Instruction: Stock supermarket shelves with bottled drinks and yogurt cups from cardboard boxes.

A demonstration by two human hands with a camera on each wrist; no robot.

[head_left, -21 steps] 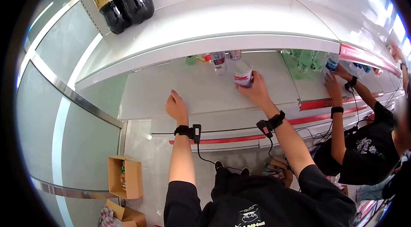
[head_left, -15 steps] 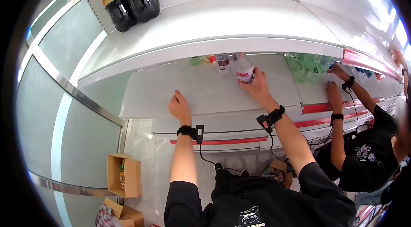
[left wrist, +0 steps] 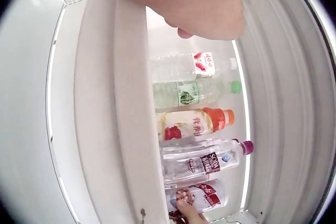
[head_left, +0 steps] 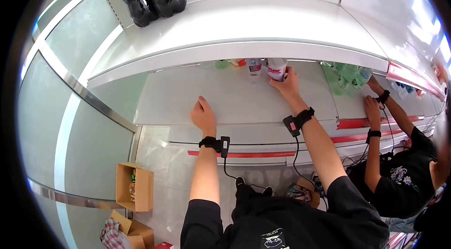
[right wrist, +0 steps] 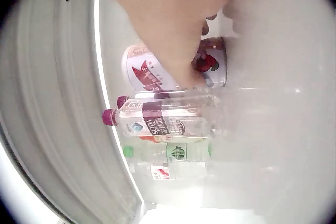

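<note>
Holding the white, red-printed cylindrical can point(head_left: 276, 67) upright beside the clear plastic bottles with purple caps point(left wrist: 203, 163)

Your right hand point(head_left: 287, 87) grips the can by its side, thumb and fingers round it, towards the back of the lower white shelf point(head_left: 225, 101); whether its base touches the surface you cannot tell from these views. Your left hand point(head_left: 203, 115) hangs over the same shelf, fingers loosely curled, with nothing in it. To manage this well, grip low and lightly, lower the base flat, and leave a sliver of room beside the bottles, since light plastic likely tips at a nudge. Mind the white upper shelf point(head_left: 263, 19) above your knuckles, and let the can go only once it sits steady
</note>
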